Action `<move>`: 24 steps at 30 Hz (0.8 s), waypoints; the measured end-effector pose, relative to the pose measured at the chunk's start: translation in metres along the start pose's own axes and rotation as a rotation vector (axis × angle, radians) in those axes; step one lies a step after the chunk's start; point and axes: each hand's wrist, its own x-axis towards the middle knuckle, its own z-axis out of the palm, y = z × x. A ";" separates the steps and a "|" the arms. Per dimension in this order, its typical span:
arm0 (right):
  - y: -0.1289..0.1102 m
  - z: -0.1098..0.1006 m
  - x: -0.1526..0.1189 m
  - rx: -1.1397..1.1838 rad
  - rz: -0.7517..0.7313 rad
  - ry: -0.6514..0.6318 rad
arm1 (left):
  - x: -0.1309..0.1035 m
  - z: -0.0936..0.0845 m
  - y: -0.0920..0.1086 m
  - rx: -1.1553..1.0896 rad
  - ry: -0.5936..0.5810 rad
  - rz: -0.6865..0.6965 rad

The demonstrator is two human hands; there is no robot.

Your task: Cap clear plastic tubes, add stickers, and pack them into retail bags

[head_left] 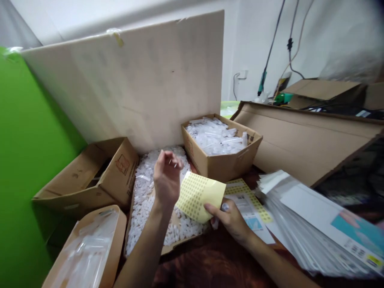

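My right hand [229, 218] grips a yellow sheet of small round stickers [198, 196], thumb on top. A clear round tube end [225, 207] shows beside its fingers, and something pale pokes out below the hand. My left hand [167, 176] is raised to the left of the sheet, its fingers curled and slightly blurred. Small white specks show near those fingertips; I cannot make out what they are. Beneath both hands lies a shallow cardboard tray [168, 249] spread with many small white plastic pieces [144, 216].
Behind stands a carton [222, 164] heaped with clear plastic tubes [210, 134]. At left are another carton [117, 176] and a tan bin [120, 224] of clear packaging. On the right, more sticker sheets [246, 188] lie beside a stack of printed bags [312, 224]. A cardboard panel [150, 88] rises behind.
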 end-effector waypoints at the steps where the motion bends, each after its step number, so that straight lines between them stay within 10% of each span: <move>1: 0.000 0.001 -0.001 0.029 0.008 -0.015 | -0.012 -0.007 -0.001 0.122 -0.025 0.003; 9: -0.006 0.005 -0.005 0.137 0.045 -0.070 | -0.087 -0.085 0.004 1.226 -0.427 0.336; 13: -0.002 0.008 -0.003 0.131 0.055 -0.066 | -0.098 -0.107 0.011 1.351 -0.663 0.364; 24: 0.010 0.013 -0.004 0.107 0.093 -0.158 | -0.109 -0.120 0.005 1.380 -0.703 0.348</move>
